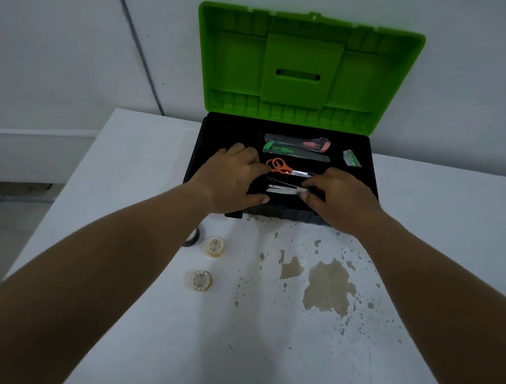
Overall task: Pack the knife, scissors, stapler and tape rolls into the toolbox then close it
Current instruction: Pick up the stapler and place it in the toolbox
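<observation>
The black toolbox (369,158) stands open at the table's far edge, its green lid (310,69) raised against the wall. Inside lie the orange-handled scissors (281,167), a packaged orange knife and a green one (297,148), and the black-and-silver stapler (285,188) in the front compartment. My left hand (231,181) and my right hand (340,198) both hold the stapler by its ends, low inside the box. Two clear tape rolls (214,246) (201,281) lie on the table left of centre; a black roll (193,238) peeks from under my left forearm.
A small green packet (351,158) lies in the box's right compartment. The white table (264,344) has chipped brownish patches (327,288) near the middle. The table's left edge drops to the floor; a wall stands right behind the toolbox.
</observation>
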